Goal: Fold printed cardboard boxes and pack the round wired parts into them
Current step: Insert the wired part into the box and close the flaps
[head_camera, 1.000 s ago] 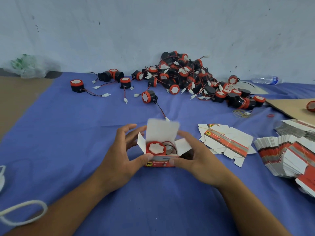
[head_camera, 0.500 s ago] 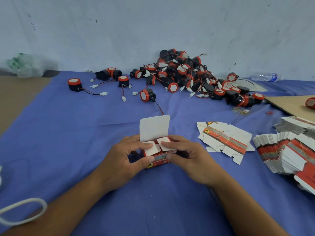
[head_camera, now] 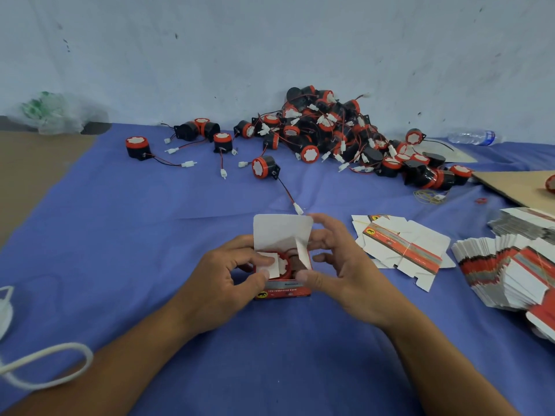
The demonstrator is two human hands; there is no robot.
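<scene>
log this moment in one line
printed box: round wired part inside, lid up; left hand: holds left flap down; right hand: grips box, right flap upright

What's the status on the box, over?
Gripping printed box: left hand, right hand. Inside: round wired part; left flap pressed down, right flap and lid upright. Behind lid: stray connector.

- One wide-angle view, worn on the person's head, looks forward and down over the surface [head_camera: 120, 235] towards the wall [head_camera: 270, 40] across the top of the frame.
- Close in: left hand [head_camera: 222, 277] and right hand [head_camera: 345, 271] sit at lower centre.
</scene>
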